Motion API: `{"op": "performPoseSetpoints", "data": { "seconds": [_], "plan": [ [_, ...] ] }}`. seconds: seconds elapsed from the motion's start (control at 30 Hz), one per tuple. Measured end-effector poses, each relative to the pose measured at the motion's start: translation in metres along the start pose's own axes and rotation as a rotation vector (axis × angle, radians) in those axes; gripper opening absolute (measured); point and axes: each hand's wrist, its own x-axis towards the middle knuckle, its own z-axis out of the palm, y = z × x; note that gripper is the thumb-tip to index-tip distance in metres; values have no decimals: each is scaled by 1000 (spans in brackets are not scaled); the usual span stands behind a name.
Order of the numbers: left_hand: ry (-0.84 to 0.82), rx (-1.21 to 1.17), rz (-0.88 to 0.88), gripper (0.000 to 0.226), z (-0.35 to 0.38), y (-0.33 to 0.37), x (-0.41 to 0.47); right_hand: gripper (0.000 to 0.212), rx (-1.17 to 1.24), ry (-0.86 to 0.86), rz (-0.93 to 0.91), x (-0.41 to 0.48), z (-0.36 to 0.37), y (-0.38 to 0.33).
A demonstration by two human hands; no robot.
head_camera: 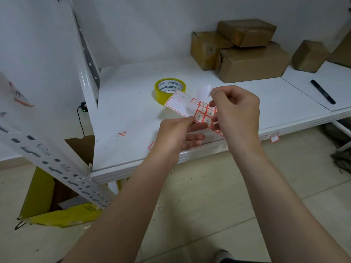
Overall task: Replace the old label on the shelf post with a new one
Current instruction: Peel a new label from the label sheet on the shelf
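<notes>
Holding a label sheet (191,109) up over the white shelf board (133,114), w/ both hands working it. Left hand (176,137) pinching the sheet's near edge betw. thumb and fingers, other fingers loosely curled underneath. Right hand (235,112) gripping a peeled white label (204,93) at its tip, thumb and forefinger closed on it, label curling up and away from the sheet. Sheet looking half used: blank white backing on the far end, red-bordered labels w/ handwritten marks on the near end by the fingers.

Sitting just behind the sheet on the board: yellowish tape roll (169,90), lying flat, "MADE IN CHINA" printed inside the core. Lying well off to the right on the adjoining board: black marker (323,92). Stacked at the back against the wall: brown cardboard boxes (245,52).

Standing at the left, close to the camera: perforated white shelf post (57,166), angling down to the board's front corner. Showing higher up at the far left, blurred: an old label (20,95) w/ red edging; can't tell exactly what surface it's stuck to. Scraps of red-edged label (122,133) lying on the board, more stickers (274,138) clinging to the board's front edge at right. Open yellow carton (57,215) resting on the tiled floor below the post.
</notes>
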Motion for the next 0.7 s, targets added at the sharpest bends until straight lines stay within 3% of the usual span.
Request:
{"op": "performPoseSetpoints", "data": {
  "seconds": [0.17,0.53,0.7],
  "plan": [
    [-60,-251,-91,16,6,2,-3,16,1,0,-17,1,-1,2],
    [-232,-292,-296,23,-3,7,-17,17,-37,7,-38,-2,1,-1],
    [-144,-197,-154,10,-8,17,-18,17,-50,0,-51,-3,2,-2]
  ]
}}
